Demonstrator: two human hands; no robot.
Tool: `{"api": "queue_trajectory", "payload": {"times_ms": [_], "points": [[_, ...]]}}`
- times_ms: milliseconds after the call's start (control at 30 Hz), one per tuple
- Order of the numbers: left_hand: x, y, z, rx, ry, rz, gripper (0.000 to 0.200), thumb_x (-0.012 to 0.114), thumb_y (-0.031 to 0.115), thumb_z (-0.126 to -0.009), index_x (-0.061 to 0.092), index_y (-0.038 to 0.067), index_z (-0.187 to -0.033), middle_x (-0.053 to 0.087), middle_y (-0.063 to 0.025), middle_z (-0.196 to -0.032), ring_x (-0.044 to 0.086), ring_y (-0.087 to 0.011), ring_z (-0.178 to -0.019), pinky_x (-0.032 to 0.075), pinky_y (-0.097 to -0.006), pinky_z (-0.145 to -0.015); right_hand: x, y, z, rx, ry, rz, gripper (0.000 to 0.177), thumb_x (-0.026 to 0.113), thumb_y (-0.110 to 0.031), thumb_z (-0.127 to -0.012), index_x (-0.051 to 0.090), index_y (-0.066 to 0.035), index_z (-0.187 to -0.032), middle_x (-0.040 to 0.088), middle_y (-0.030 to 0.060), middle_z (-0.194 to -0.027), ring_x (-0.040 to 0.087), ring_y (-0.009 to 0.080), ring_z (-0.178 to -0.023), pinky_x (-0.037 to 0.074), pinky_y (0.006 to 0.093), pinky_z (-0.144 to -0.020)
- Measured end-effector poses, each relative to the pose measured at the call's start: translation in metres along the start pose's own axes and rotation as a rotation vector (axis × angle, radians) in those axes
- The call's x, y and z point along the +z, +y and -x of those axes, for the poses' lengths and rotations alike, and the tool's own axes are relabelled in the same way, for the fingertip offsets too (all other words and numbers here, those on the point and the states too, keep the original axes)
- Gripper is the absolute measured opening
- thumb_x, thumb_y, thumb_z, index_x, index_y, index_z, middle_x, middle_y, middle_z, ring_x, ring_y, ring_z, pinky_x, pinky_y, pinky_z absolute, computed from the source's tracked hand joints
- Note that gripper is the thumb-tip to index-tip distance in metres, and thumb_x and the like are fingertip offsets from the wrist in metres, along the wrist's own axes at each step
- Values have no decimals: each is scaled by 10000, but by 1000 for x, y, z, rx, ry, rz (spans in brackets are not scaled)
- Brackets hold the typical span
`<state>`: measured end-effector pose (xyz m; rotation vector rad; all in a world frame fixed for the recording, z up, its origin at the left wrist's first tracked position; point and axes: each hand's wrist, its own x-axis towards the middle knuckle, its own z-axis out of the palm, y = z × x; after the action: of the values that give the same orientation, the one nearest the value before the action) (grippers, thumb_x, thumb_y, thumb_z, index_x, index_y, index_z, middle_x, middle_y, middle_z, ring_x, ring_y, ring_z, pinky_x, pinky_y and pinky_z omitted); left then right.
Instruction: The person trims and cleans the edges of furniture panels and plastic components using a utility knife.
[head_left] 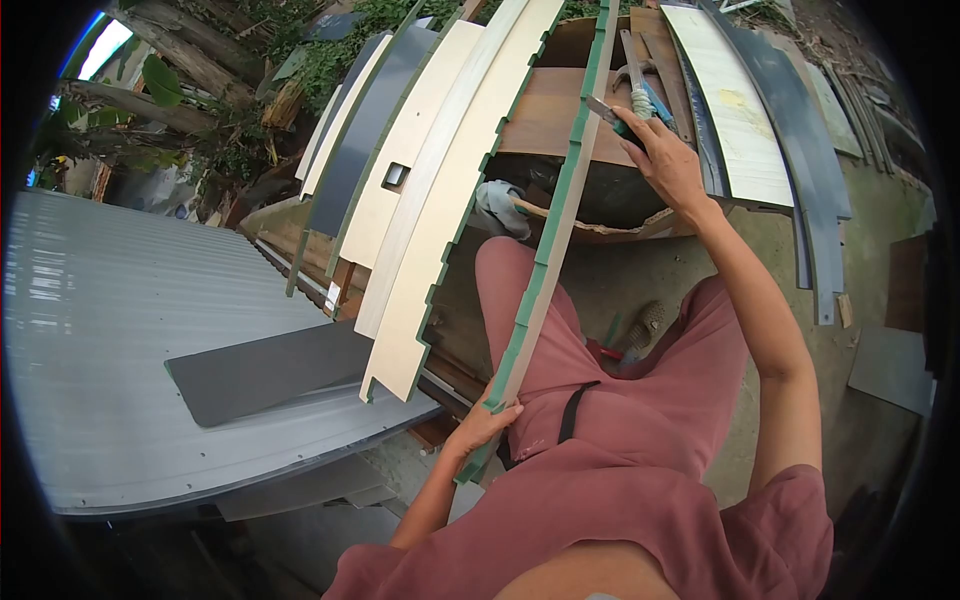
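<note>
The left hand closes its fingers around the near end of the green-edged strip, which slants away over a ragged-rimmed container with dark plastic inside and grey cloth at its side. Beyond, the right hand grips a knife, fingers curled, blade at the strip, near 1 rope-wrapped tool; cream panels lie to the left.

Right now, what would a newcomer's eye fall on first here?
Probably the long green-edged strip, slanting away from the left hand, with a knife in the right hand by its upper part. Then the pale board with a notched edge to its left, and the broad ribbed metal sheet at the far left.
</note>
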<state>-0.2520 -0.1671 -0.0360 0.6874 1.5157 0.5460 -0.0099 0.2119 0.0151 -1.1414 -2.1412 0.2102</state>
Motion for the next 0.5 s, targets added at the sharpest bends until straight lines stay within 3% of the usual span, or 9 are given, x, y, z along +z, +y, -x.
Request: {"api": "queue_trajectory", "payload": {"times_ms": [33,100,133,233,400,500], "points": [[0,0,0,0,-4,-2,729,661,259,-812,282,65,-1404,511,-20,-971,491,-113,-882,430,-260,-773,0,3,-2,3,1,3,444,589,-251,-863,481,-239,-1294,556,99,-883,591,292,-802,490,399,-687],[-1,2,0,-8,-5,-23,731,663,259,-813,280,65,-1406,512,-19,-970,491,-109,-870,430,-257,-766,-3,9,-8,21,-240,-223,445,557,-220,-895,459,-209,-1329,568,152,-957,570,328,-867,442,409,-801],[-1,3,-1,-4,-8,-25,731,663,259,-813,280,65,-1406,512,-19,-970,491,-109,-870,430,-257,-766,-5,8,-9,22,-237,-219,445,557,-220,-895,459,-209,-1329,568,152,-957,570,328,-867,442,409,-801],[0,4,0,9,-15,10,731,665,260,-815,282,66,-1406,514,-16,-962,491,-106,-863,431,-252,-752,-9,-1,-9,-16,-433,-255,385,540,-265,-898,508,-168,-1270,574,191,-1125,558,371,-1013,442,429,-863],[0,1,-1,-7,4,15,703,661,246,-820,299,67,-1397,515,-10,-938,496,-101,-834,435,-250,-714,0,3,-9,-28,-454,-173,396,538,-291,-898,500,-180,-1276,577,175,-1127,565,364,-1007,461,443,-839],[-1,0,-1,-15,-2,20,685,658,241,-823,311,66,-1387,517,-8,-937,497,-98,-817,437,-247,-701,3,10,-14,-124,-356,-117,412,544,-234,-897,484,-191,-1302,589,182,-1038,585,365,-935,461,436,-793]]}}
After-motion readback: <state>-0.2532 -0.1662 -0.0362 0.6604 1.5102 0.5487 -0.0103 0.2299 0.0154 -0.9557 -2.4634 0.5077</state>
